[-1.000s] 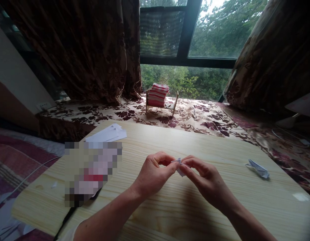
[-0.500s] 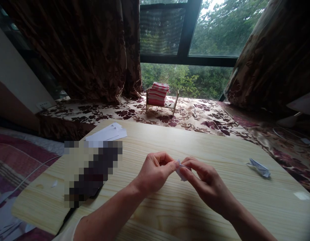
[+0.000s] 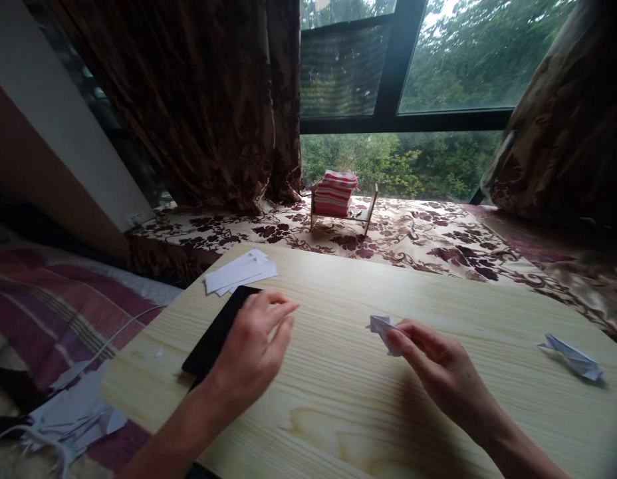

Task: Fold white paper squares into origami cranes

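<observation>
My right hand (image 3: 435,367) pinches a small folded white paper piece (image 3: 381,328) just above the light wooden table (image 3: 368,406). My left hand (image 3: 252,349) hovers over the table's left part with its fingers loosely apart and nothing in them, right beside a black phone (image 3: 217,331) that lies flat. A few white paper slips (image 3: 239,271) lie past the phone near the table's far left corner. Another folded paper figure (image 3: 572,357) rests at the table's right side.
A floral-covered window ledge (image 3: 418,233) behind the table carries a small wooden rack with striped red cloths (image 3: 337,193). Dark curtains hang left and right of the window. A striped blanket, white cable and paper scraps (image 3: 74,412) lie left of the table.
My left hand has let go of the folded paper and moved left toward the phone. My right hand keeps the paper. The view has shifted left.
</observation>
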`<state>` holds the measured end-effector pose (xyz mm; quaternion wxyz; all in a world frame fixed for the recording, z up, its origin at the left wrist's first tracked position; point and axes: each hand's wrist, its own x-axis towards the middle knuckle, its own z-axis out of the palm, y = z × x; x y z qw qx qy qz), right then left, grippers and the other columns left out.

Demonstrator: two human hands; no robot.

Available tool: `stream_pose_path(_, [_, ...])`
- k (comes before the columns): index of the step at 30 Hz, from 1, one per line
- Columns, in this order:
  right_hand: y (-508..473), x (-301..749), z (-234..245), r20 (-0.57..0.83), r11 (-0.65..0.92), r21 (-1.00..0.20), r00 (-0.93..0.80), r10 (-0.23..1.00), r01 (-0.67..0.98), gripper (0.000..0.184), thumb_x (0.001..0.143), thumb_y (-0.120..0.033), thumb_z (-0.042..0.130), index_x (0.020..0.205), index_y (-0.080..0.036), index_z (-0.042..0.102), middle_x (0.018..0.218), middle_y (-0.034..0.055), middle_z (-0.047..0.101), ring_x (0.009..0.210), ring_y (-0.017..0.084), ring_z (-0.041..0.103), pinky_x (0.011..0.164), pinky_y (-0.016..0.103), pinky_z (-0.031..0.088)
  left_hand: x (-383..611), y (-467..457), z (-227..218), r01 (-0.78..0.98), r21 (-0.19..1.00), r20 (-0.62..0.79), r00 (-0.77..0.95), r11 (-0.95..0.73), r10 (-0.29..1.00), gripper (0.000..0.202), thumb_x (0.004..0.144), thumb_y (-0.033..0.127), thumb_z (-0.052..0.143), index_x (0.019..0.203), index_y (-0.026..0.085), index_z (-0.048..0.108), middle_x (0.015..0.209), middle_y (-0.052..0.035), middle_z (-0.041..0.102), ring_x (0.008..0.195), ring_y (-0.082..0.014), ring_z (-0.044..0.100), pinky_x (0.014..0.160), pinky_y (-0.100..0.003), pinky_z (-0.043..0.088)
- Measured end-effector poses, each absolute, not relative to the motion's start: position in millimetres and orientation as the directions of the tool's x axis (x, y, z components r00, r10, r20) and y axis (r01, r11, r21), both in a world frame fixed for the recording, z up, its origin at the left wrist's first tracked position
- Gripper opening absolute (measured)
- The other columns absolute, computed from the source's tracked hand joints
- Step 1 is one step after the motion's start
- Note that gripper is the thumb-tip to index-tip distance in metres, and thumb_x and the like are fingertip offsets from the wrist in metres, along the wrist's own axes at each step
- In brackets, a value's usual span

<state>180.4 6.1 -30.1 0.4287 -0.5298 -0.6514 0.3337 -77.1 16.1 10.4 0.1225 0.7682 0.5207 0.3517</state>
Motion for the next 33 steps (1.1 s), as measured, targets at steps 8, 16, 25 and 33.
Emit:
stream_pose_path(8, [9, 184, -29, 0.201, 0.190, -0.890, -0.016, 0.979, 0.415, 0.032, 0.082, -0.050, 0.056, 0.069, -0.021, 0.062, 0.066, 0.0017, 0.060, 0.065, 0.018, 0.057, 0.061, 0.026, 0.045, -170, -10, -14, 0.977, 0.030, 0.374, 0.184, -0.210, 0.909, 0.031, 0.086, 0.030, 0.045, 0.103, 0.022, 0.070, 0.117, -0.0109, 0.060, 0.113, -0.0301, 0.050, 0.092, -0.047, 0.040])
stream_pose_path(16, [6, 183, -26, 0.203, 0.184, -0.910, 0.014, 0.979, 0.373, 0.033, 0.079, -0.050, 0.058, 0.068, -0.020, 0.064, 0.064, 0.0022, 0.060, 0.064, 0.018, 0.057, 0.059, 0.025, 0.046, -152, -6, 9, 0.968, 0.117, 0.448, 0.149, -0.224, 0.881, 0.030, 0.086, 0.029, 0.045, 0.101, 0.018, 0.069, 0.112, -0.0122, 0.061, 0.110, -0.0290, 0.051, 0.094, -0.047, 0.038])
stream_pose_path(25, [6, 182, -24, 0.207, 0.192, -0.957, 0.046, 0.977, 0.218, 0.031, 0.080, -0.048, 0.059, 0.070, -0.019, 0.064, 0.065, 0.0010, 0.058, 0.065, 0.016, 0.053, 0.060, 0.025, 0.043, -3, 42, 23, 0.310, 0.922, 0.147, 0.271, -0.231, 0.951, 0.030, 0.082, 0.038, 0.055, 0.085, 0.012, 0.070, 0.086, -0.0078, 0.069, 0.081, -0.0187, 0.060, 0.073, -0.028, 0.046])
stream_pose_path(33, [12, 186, -24, 0.221, 0.219, -0.959, -0.004, 0.975, 0.179, 0.030, 0.084, -0.043, 0.056, 0.068, -0.018, 0.060, 0.067, 0.0002, 0.055, 0.067, 0.015, 0.051, 0.065, 0.026, 0.041, 36, 53, 3, 0.014, 0.989, 0.134, 0.338, -0.147, 0.932, 0.022, 0.074, 0.032, 0.065, 0.072, 0.011, 0.068, 0.070, -0.0059, 0.066, 0.066, -0.0156, 0.057, 0.064, -0.027, 0.045])
